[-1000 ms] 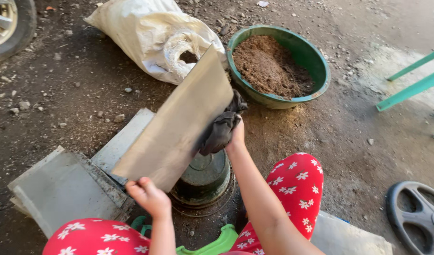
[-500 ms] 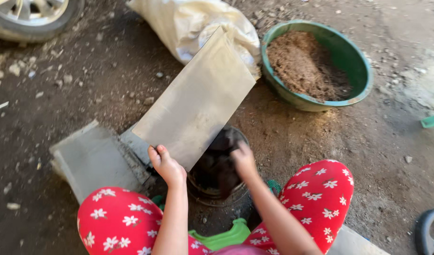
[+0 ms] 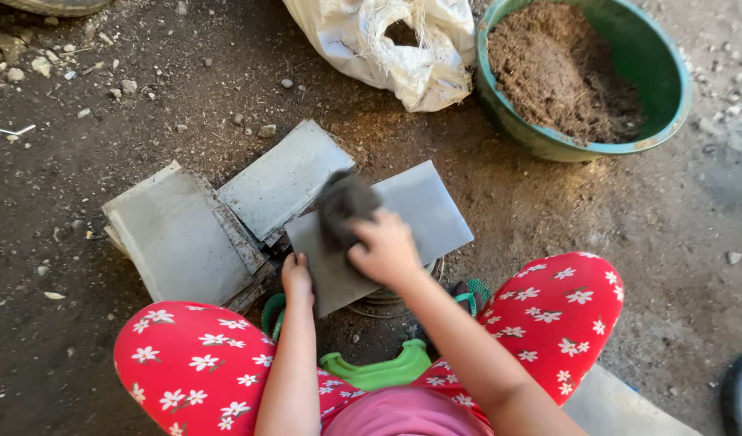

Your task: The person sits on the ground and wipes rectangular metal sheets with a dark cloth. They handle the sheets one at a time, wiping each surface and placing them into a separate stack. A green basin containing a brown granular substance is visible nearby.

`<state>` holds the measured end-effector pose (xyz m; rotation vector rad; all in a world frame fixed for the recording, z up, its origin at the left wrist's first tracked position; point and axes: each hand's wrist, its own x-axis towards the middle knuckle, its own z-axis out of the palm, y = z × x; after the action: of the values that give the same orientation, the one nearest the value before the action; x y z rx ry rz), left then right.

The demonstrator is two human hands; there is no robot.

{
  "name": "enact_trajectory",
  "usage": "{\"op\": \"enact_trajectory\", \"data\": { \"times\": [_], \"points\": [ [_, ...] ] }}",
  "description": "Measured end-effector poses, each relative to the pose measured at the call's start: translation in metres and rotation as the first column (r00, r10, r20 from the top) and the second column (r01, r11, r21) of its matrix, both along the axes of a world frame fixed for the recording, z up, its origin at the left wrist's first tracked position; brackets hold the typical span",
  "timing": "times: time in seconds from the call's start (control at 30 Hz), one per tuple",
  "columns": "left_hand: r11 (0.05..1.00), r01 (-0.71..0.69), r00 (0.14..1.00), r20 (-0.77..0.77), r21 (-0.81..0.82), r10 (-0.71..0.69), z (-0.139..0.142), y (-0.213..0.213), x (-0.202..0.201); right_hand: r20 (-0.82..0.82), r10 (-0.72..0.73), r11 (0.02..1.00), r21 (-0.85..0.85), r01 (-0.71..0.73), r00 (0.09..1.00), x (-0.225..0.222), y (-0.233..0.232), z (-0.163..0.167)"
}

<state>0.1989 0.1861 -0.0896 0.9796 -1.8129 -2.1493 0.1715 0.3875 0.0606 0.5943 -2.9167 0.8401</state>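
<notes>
Fingers [image 3: 363,242] on rag [image 3: 343,206] — grey sheet [image 3: 415,214]

The only package in view is a white woven sack [image 3: 387,44], lying on the dirt ground [image 3: 145,105] at the top middle, just left of the green basin [image 3: 670,89]. It is crumpled and slumped, its frayed mouth open toward the camera, with what seems to be brown material inside. No labels, signs or screens show.
</notes>
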Motion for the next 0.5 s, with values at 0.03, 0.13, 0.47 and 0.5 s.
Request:
{"op": "enact_trajectory", "data": {
  "times": [0.03,0.13,0.47,0.5],
  "points": [
    [0.999,0.019,0.999,-0.029,-0.032,-0.020,-0.001,-0.002,-0.001,0.013,0.089,0.993,0.074,-0.089,0.996,0.011,-0.028,-0.008],
    [0.971,-0.149,0.989,0.023,0.186,0.147,-0.001,-0.004,-0.001,-0.060,0.187,0.970,0.167,-0.174,0.981,0.025,-0.059,-0.029],
    [0.993,-0.108,0.994,0.033,0.045,0.107,0.009,-0.006,-0.006,0.031,-0.515,0.819,0.311,0.482,0.856,-0.102,0.096,-0.050],
    [0.997,-0.073,0.996,0.054,-0.002,0.073,0.011,-0.008,-0.007,0.185,-0.616,0.777,0.298,0.554,0.765,-0.113,0.120,-0.048]
  ]
}}
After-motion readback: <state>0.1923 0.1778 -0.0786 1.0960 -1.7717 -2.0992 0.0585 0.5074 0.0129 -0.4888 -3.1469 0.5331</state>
